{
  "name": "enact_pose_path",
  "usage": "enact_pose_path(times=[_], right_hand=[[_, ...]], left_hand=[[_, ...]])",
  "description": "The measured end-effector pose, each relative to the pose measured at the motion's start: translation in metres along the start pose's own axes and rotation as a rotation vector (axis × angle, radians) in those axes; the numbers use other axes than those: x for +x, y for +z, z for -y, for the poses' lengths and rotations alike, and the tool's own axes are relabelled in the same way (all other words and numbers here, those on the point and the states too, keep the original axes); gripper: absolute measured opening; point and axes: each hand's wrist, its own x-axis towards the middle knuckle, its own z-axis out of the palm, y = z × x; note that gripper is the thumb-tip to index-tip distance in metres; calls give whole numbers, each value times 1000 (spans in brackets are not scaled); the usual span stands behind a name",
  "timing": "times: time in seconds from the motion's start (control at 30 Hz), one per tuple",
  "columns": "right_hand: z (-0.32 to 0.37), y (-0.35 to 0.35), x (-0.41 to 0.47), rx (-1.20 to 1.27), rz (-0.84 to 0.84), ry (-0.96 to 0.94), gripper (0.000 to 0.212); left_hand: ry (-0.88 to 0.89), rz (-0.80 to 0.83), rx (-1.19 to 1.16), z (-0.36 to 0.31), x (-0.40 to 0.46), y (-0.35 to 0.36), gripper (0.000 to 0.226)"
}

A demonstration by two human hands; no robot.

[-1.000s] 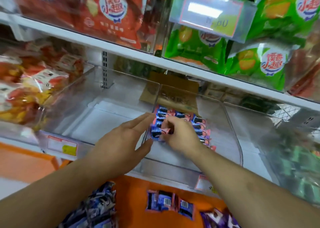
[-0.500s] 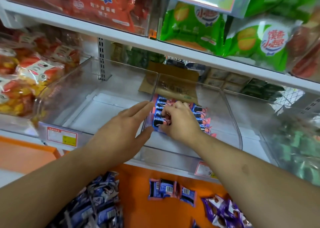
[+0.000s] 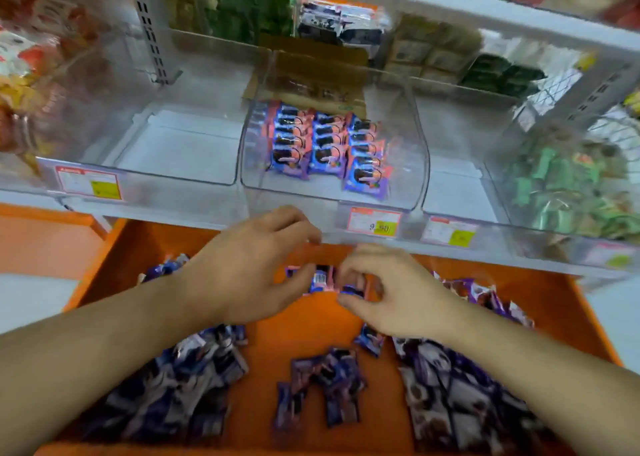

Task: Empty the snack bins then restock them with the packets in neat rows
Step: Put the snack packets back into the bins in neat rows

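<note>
Three neat rows of blue-and-pink snack packets (image 3: 325,147) lie in the middle clear bin (image 3: 420,164) on the shelf. Below it, on the orange tray (image 3: 308,331), both hands meet over a short strip of the same packets (image 3: 321,278). My left hand (image 3: 249,268) has its fingers curled on the strip's left end. At the right end, my right hand (image 3: 388,293) pinches the strip. Loose dark purple packets lie in piles on the tray at left (image 3: 180,386), centre (image 3: 322,386) and right (image 3: 460,403).
The clear bin (image 3: 180,150) to the left holds nothing, and so does the one (image 3: 460,192) to the right. Bins with red snacks (image 3: 31,85) and green packets (image 3: 568,185) flank them. Price tags (image 3: 374,221) hang along the shelf front. A cardboard piece (image 3: 311,74) stands behind the middle bin.
Both hands have come out of the middle bin and dropped to the orange tray, where they now hold a packet strip. The view has tilted downward.
</note>
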Motion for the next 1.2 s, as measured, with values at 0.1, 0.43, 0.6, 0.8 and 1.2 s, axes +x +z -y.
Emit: enact_pose_path(times=[0.1, 0.43, 0.6, 0.8, 1.2], right_hand=[[-70, 53, -17, -112, 225, 224, 22], [-180, 153, -41, -318, 353, 534, 48], [-197, 175, -40, -404, 358, 548, 46], [-179, 157, -29, -113, 207, 588, 39], [-24, 3, -5, 737, 94, 518, 17]], left_hand=[[-102, 322, 17, 3, -3, 63, 45], [-222, 808, -94, 0, -19, 254, 81], [-180, 849, -21, 3, -15, 267, 71], [-404, 789, -170, 8, -20, 248, 57], [-521, 634, -341, 0, 17, 34, 51]])
